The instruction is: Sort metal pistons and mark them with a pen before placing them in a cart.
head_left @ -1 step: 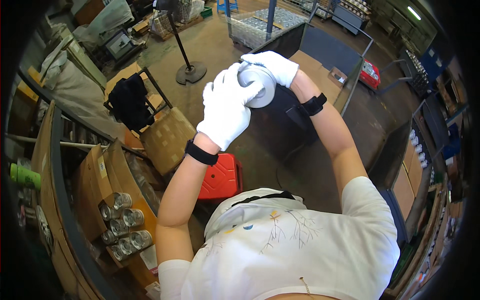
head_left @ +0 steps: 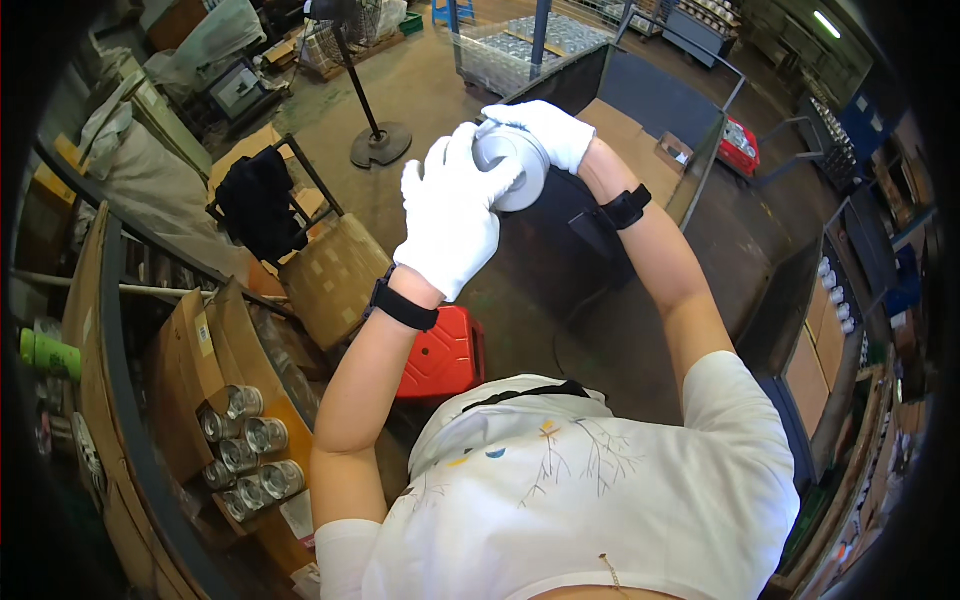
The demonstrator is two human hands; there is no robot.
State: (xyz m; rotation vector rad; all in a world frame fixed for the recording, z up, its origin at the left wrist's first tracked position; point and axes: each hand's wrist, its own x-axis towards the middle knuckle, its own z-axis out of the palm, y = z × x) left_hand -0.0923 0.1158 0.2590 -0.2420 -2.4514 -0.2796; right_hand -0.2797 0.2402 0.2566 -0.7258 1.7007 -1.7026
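Both hands wear white gloves and are raised in front of me, closed round a grey-white round piece (head_left: 533, 168) with a ringed, disc-like face. Its kind is hard to make out. My left hand (head_left: 450, 215) grips it from the left, the thumb lying across its face and some fingers spread beyond its edge. From the far right side, my right hand (head_left: 548, 135) wraps over its upper rim, with most fingertips hidden behind it. Black bands circle both wrists.
Several clear glass jars (head_left: 255, 435) sit in a cardboard box at lower left. Below my left wrist is a red plastic stool (head_left: 440, 355). A chair with a dark garment (head_left: 260, 205) stands left, a fan stand (head_left: 380, 145) beyond. A grey cart (head_left: 660, 95) holds cardboard at right.
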